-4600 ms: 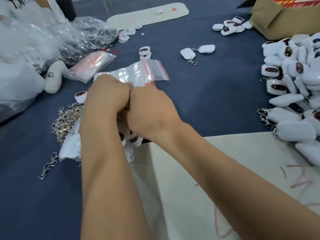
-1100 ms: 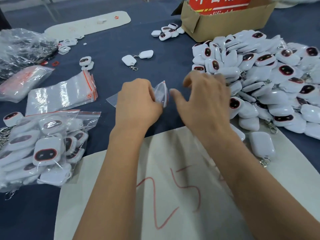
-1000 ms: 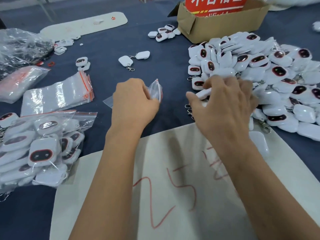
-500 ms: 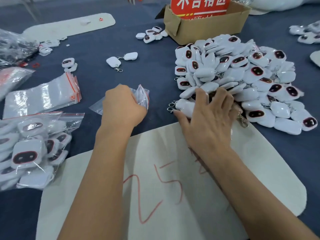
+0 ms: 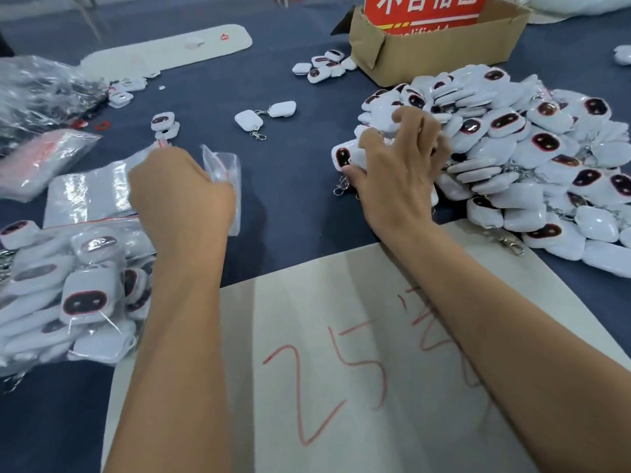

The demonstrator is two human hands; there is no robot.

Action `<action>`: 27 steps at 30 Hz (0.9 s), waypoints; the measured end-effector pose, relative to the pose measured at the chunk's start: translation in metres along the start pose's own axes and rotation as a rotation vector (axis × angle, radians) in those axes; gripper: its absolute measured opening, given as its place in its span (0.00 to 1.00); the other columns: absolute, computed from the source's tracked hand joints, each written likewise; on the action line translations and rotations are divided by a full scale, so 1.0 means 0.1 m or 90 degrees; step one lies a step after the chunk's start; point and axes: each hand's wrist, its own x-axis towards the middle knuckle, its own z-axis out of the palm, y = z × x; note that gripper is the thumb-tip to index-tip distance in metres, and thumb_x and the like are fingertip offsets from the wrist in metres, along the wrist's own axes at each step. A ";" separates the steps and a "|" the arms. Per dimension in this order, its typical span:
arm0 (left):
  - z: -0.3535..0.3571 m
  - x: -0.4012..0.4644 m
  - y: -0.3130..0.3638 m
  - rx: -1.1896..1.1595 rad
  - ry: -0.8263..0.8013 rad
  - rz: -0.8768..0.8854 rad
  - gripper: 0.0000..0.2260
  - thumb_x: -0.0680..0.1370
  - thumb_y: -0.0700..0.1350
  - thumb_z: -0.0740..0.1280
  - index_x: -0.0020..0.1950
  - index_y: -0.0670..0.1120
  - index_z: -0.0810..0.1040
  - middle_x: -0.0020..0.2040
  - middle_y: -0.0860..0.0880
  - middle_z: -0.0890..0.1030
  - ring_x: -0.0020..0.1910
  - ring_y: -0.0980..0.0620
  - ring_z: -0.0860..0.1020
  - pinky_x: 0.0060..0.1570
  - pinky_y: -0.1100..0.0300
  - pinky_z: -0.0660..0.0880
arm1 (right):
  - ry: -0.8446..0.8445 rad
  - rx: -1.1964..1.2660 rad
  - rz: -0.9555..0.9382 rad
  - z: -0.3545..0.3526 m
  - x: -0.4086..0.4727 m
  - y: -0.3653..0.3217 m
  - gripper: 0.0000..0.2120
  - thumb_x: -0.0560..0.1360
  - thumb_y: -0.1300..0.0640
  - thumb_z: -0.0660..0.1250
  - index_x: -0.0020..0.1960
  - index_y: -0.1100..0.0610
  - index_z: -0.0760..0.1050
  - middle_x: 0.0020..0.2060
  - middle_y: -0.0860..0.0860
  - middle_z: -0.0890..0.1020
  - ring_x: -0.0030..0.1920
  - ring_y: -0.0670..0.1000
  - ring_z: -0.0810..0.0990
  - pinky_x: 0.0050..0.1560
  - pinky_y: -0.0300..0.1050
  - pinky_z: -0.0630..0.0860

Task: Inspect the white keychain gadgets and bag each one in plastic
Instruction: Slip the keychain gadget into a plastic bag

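Left hand: your left hand (image 5: 181, 196) grips a small clear plastic bag (image 5: 223, 179), mouth up, nothing visible inside.
Right hand: your right hand (image 5: 399, 172) pinches one white gadget (image 5: 346, 157) at the near edge of the loose pile (image 5: 532, 158).
Filled bag: left of your left hand, a big bag (image 5: 68, 295) holds bagged gadgets.
Box: a cardboard box (image 5: 437, 39) sits beyond the pile on the worktop (image 5: 290, 158).

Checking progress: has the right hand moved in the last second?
Yes. The right hand went from beside the small bag rightward onto the gadget pile.
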 end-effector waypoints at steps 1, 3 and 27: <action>-0.06 0.04 -0.01 -0.001 0.031 0.009 0.10 0.78 0.45 0.67 0.41 0.40 0.82 0.43 0.40 0.83 0.44 0.36 0.78 0.46 0.49 0.74 | 0.051 0.018 -0.016 -0.04 -0.03 0.00 0.14 0.76 0.46 0.74 0.56 0.53 0.78 0.68 0.58 0.70 0.71 0.63 0.66 0.69 0.60 0.61; -0.15 0.09 -0.03 -0.012 0.068 0.032 0.07 0.75 0.39 0.68 0.37 0.46 0.79 0.44 0.42 0.83 0.47 0.35 0.79 0.44 0.51 0.71 | 0.163 0.097 -0.067 -0.11 -0.08 -0.04 0.10 0.77 0.49 0.74 0.51 0.54 0.79 0.61 0.55 0.76 0.62 0.61 0.73 0.59 0.55 0.67; 0.08 -0.15 0.07 -0.593 -0.401 -0.139 0.02 0.79 0.35 0.72 0.50 0.39 0.84 0.41 0.41 0.86 0.38 0.48 0.86 0.41 0.62 0.83 | -0.321 0.925 0.101 0.11 -0.25 -0.43 0.15 0.82 0.59 0.70 0.68 0.51 0.79 0.40 0.44 0.82 0.39 0.45 0.77 0.41 0.39 0.77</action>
